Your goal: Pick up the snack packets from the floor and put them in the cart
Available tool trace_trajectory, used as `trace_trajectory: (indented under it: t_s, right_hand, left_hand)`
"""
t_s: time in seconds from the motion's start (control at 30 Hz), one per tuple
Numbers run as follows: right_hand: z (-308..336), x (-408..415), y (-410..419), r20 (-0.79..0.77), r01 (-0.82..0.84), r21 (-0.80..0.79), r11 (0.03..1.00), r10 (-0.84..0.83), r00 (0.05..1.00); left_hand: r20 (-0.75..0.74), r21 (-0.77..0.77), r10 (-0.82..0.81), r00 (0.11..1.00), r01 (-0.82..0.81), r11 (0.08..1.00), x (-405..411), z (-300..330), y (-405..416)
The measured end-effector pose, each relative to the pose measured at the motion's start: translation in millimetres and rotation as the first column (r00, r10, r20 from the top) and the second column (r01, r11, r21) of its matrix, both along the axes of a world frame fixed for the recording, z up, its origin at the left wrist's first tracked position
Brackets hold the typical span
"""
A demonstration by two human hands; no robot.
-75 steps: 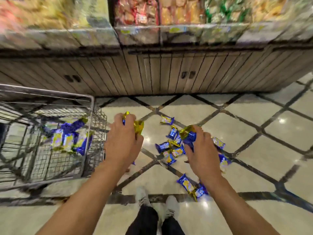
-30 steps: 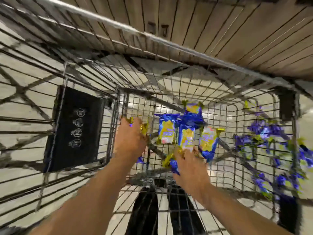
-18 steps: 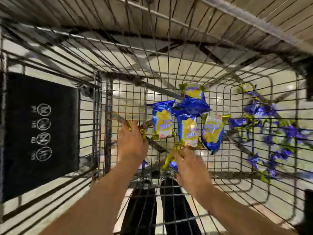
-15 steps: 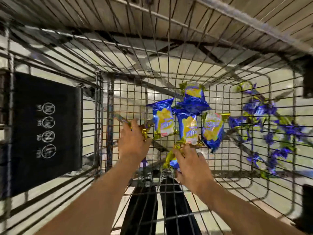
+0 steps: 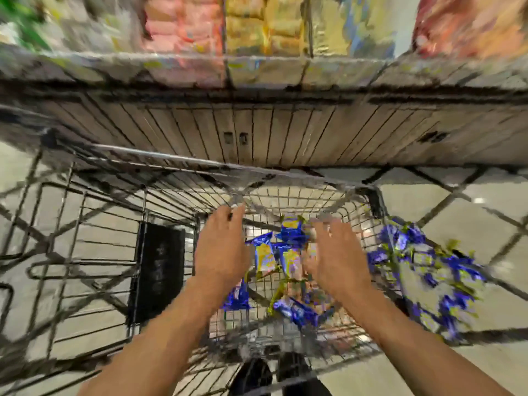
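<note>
Snack packets (image 5: pixel 285 252) lie dropped in the wire cart (image 5: pixel 171 172), between and beneath both hands.
Left hand (image 5: pixel 221 250) and right hand (image 5: pixel 337 258) hover over the basket with fingers spread, holding nothing. This load looks delivered. More blue-and-yellow packets (image 5: pixel 428 278) lie on the floor just right of the right hand; the next move calls for reaching there.

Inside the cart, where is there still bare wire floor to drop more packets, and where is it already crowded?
Bare mesh shows at the cart's far end, beyond the fingertips of the left hand and right hand. The middle is crowded: packets overlap between and below the hands. More packets lie on the floor right of the cart.
</note>
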State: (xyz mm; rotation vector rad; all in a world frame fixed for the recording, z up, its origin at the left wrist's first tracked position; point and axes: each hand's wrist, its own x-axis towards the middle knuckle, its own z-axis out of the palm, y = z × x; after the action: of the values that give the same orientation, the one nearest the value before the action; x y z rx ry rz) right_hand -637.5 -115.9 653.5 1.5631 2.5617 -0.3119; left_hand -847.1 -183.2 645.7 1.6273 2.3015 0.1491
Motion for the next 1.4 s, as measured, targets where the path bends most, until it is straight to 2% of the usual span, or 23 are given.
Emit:
trace_trajectory:
  t_s: [0.1, 0.3, 0.4, 0.53, 0.7, 0.87, 1.1, 1.23, 1.4]
  right_hand:
    - [62, 33, 10, -0.012, 0.053, 0.109, 0.993, -0.052, 0.999]
    - [143, 162, -3, -0.061, 0.323, 0.207, 0.923, -0.318, 0.946]
    - [159, 248, -21, -0.121, 0.445, 0.231, 0.865, -0.428, 0.896]
    - [160, 368, -45, -0.127, 0.532, 0.228, 0.816, -0.516, 0.847]
    - [139, 527, -66, -0.096, 0.575, 0.182, 0.798, -0.568, 0.818]
    - [107, 638, -76, -0.010, 0.631, 0.111, 0.768, -0.634, 0.773]
    - [30, 712, -39, 0.052, 0.658, -0.013, 0.753, -0.656, 0.753]
    - [-62, 749, 0, 0.018, 0.672, -0.032, 0.740, -0.671, 0.741]
    - [-238, 789, 37, 0.026, 0.656, -0.056, 0.753, -0.655, 0.755]
  left_hand:
    - [-0.100, 0.084, -0.110, 0.989, 0.119, 0.989, 27, 62, 12]
    - [-0.061, 0.178, -0.276, 0.959, 0.282, 0.943, 148, 137, 24]
    - [-0.051, 0.236, -0.390, 0.919, 0.391, 0.890, 229, 147, 32]
    - [-0.102, 0.226, -0.512, 0.853, 0.521, 0.823, 352, 142, 40]
    - [-0.063, 0.108, -0.525, 0.849, 0.528, 0.842, 490, 124, 31]
    - [-0.077, -0.019, -0.546, 0.835, 0.546, 0.838, 574, 100, 35]
    - [-0.037, -0.094, -0.587, 0.808, 0.583, 0.807, 653, 34, 91]
    - [-0.043, -0.131, -0.633, 0.773, 0.624, 0.770, 693, -60, 140]
    - [-0.021, -0.205, -0.658, 0.752, 0.641, 0.739, 736, -237, 184]
